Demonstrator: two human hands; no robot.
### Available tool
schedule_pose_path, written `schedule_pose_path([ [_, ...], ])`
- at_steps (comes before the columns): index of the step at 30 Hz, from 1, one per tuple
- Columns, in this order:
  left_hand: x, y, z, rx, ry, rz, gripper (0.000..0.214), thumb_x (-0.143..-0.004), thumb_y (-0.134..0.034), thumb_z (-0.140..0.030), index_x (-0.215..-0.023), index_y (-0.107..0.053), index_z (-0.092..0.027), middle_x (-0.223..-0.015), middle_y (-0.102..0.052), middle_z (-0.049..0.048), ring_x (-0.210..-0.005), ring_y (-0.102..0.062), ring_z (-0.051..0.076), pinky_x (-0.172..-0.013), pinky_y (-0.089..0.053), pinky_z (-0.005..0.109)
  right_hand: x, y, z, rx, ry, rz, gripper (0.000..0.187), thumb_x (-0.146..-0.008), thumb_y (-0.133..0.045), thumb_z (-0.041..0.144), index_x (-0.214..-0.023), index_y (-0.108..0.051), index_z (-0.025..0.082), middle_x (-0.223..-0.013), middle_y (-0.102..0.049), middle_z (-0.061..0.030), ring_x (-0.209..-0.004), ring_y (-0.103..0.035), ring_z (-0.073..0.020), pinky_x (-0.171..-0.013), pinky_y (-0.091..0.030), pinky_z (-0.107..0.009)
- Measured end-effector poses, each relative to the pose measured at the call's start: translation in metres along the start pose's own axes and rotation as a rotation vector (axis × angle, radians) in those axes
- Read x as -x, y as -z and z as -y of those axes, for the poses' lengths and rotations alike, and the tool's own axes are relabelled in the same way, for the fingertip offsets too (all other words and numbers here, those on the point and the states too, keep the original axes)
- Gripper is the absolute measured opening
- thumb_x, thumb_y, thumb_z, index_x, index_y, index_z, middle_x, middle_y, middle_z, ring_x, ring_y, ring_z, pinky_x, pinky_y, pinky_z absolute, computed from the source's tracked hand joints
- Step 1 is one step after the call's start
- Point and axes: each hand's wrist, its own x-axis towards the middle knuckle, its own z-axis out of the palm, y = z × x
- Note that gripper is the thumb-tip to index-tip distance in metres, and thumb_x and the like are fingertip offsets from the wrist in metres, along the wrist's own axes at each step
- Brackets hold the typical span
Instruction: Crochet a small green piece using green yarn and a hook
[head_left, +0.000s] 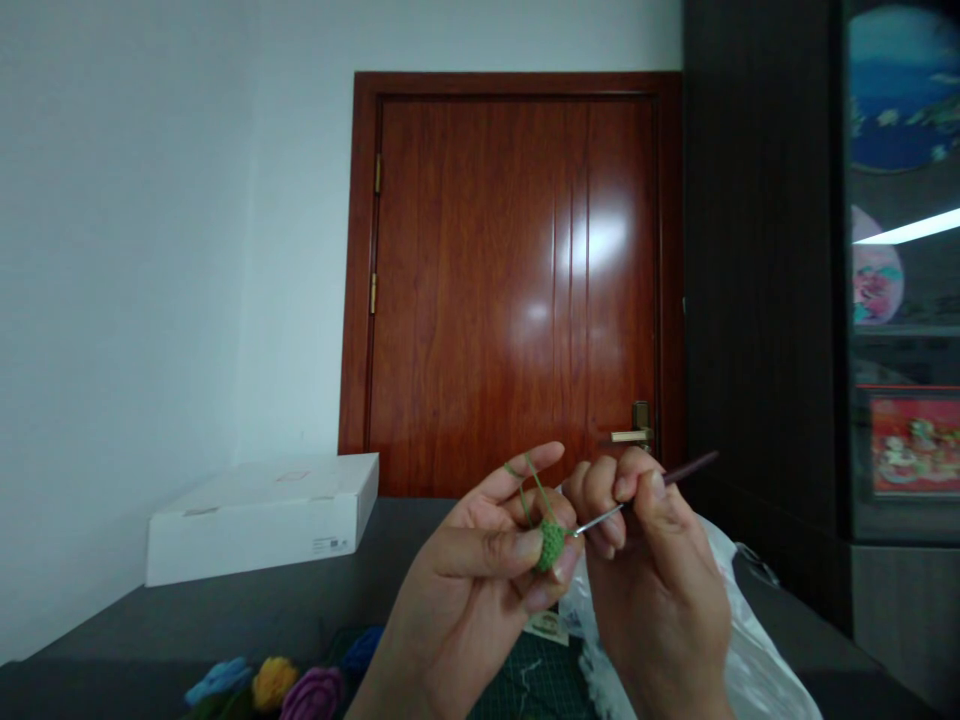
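Observation:
Between the thumb and fingers of my left hand point(480, 560) is a small green crochet piece point(551, 546), rounded in shape. Green yarn point(538, 486) runs from it up around my raised left index finger. My right hand point(652, 560) grips a crochet hook point(690, 467) with a dark handle and a thin metal shaft. The hook's tip meets the right edge of the green piece, where a bit of yarn lies at it. Both hands are raised above the table, close together.
A white box point(255, 520) lies on the dark table point(420, 540) at left. Blue, yellow and purple crochet flowers point(274, 684) sit at the front. Beneath my hands are a green cutting mat point(517, 680) and a clear plastic bag point(757, 640). A wooden door point(480, 300) stands behind.

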Motion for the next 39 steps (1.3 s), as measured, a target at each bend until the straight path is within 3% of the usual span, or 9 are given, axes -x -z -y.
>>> schedule_pose_path([
  [4, 0.001, -0.002, -0.003, -0.15, -0.077, -0.047, 0.052, -0.076, -0.077, -0.003, -0.126, -0.067, -0.012, -0.085, -0.065, 0.0047, -0.067, -0.059, 0.01, -0.053, -0.045, 0.016, -0.003, -0.001, -0.001, 0.041, -0.062, 0.047, 0.03, -0.105, -0.049, 0.033, -0.079, -0.06, 0.022, -0.064, -0.048, 0.0033, -0.06, -0.044, -0.0133, -0.061, -0.045, -0.026],
  [8, 0.005, -0.004, -0.009, -0.517, -0.262, -0.147, 0.057, -0.076, -0.081, -0.004, -0.129, -0.066, -0.019, -0.088, -0.064, 0.0029, -0.075, -0.059, 0.012, -0.061, -0.051, 0.018, -0.003, 0.004, -0.008, 0.24, 0.076, 0.119, 0.016, -0.101, -0.061, 0.033, -0.088, -0.066, 0.024, -0.08, -0.059, 0.0009, -0.073, -0.056, -0.0139, -0.065, -0.048, -0.025],
  [10, 0.006, -0.003, -0.011, -0.586, -0.28, -0.111, 0.054, -0.075, -0.084, -0.007, -0.125, -0.069, -0.02, -0.089, -0.064, 0.0025, -0.073, -0.059, 0.012, -0.06, -0.053, 0.019, -0.002, 0.006, -0.011, 0.337, 0.144, 0.107, 0.013, -0.099, -0.064, 0.03, -0.088, -0.067, 0.024, -0.086, -0.061, 0.0002, -0.079, -0.058, -0.014, -0.067, -0.048, -0.024],
  [16, 0.006, -0.001, -0.014, -0.666, -0.266, -0.109, 0.055, -0.069, -0.088, -0.004, -0.119, -0.072, -0.018, -0.087, -0.067, 0.0026, -0.075, -0.064, 0.013, -0.064, -0.056, 0.02, -0.001, 0.007, -0.012, 0.424, 0.218, 0.084, 0.011, -0.101, -0.063, 0.028, -0.091, -0.067, 0.024, -0.088, -0.065, 0.0004, -0.082, -0.064, -0.0139, -0.07, -0.051, -0.025],
  [21, 0.01, -0.007, -0.017, -0.772, -0.314, -0.176, 0.05, -0.069, -0.088, -0.002, -0.115, -0.075, -0.018, -0.084, -0.069, 0.0013, -0.078, -0.065, 0.012, -0.07, -0.056, 0.02, 0.001, 0.007, -0.013, 0.407, 0.182, 0.052, 0.013, -0.103, -0.059, 0.032, -0.094, -0.065, 0.025, -0.086, -0.065, 0.0014, -0.081, -0.065, -0.0143, -0.072, -0.052, -0.027],
  [27, 0.009, -0.006, -0.019, -0.832, -0.307, -0.164, 0.047, -0.072, -0.087, -0.005, -0.115, -0.075, -0.019, -0.091, -0.072, 0.0049, -0.086, -0.068, 0.017, -0.077, -0.057, 0.025, 0.002, 0.007, -0.014, 0.393, 0.164, 0.04, 0.015, -0.103, -0.058, 0.033, -0.093, -0.064, 0.024, -0.084, -0.066, 0.0, -0.084, -0.067, -0.0164, -0.07, -0.054, -0.029],
  [35, 0.011, -0.005, -0.02, -0.798, -0.296, -0.104, 0.038, -0.078, -0.083, -0.009, -0.114, -0.076, -0.019, -0.094, -0.071, 0.0066, -0.088, -0.069, 0.019, -0.073, -0.062, 0.026, 0.001, 0.001, -0.01, 0.289, 0.14, 0.053, 0.015, -0.103, -0.058, 0.033, -0.093, -0.063, 0.024, -0.082, -0.067, 0.001, -0.064, -0.065, -0.0129, -0.056, -0.054, -0.025],
  [39, 0.01, -0.004, -0.021, -0.796, -0.322, -0.087, 0.043, -0.076, -0.084, -0.007, -0.117, -0.075, -0.02, -0.09, -0.069, 0.0046, -0.086, -0.068, 0.018, -0.072, -0.061, 0.026, 0.001, 0.002, -0.01, 0.24, 0.11, 0.067, 0.014, -0.103, -0.058, 0.032, -0.093, -0.063, 0.024, -0.082, -0.067, 0.0013, -0.062, -0.063, -0.012, -0.052, -0.052, -0.023],
])
